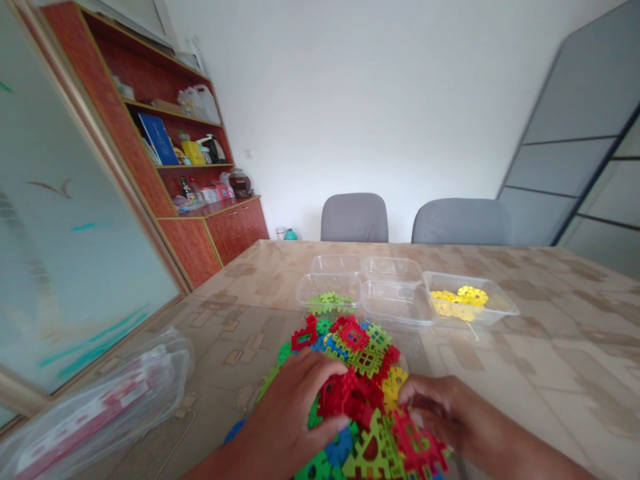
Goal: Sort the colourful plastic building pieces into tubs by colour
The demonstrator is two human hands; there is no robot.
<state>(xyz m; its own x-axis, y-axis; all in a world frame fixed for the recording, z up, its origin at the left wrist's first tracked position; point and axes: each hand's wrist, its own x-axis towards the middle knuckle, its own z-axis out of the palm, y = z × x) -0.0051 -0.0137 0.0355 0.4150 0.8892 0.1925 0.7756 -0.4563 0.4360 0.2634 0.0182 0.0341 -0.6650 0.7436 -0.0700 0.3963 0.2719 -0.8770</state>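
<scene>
A heap of plastic building pieces in red, green, yellow and blue lies on the table in front of me. My left hand (305,400) reaches over its left side, thumb and fingers apart, around some red pieces (345,395). My right hand (437,407) is at the heap's right edge with curled fingers. Its fingertips meet beside a yellow flower-shaped piece (394,385) and above a red square piece (417,445); what they pinch, if anything, is hidden. Light green pieces (373,450) and a blue round piece (340,445) lie between the hands.
Beyond the heap stand several clear plastic boxes. One box (505,305) holds yellow flower-shaped pieces (457,301); another box (301,293) has green pieces (330,302) in or before it. A clear plastic bag (175,373) lies at left. Two grey chairs (354,217) stand behind the table.
</scene>
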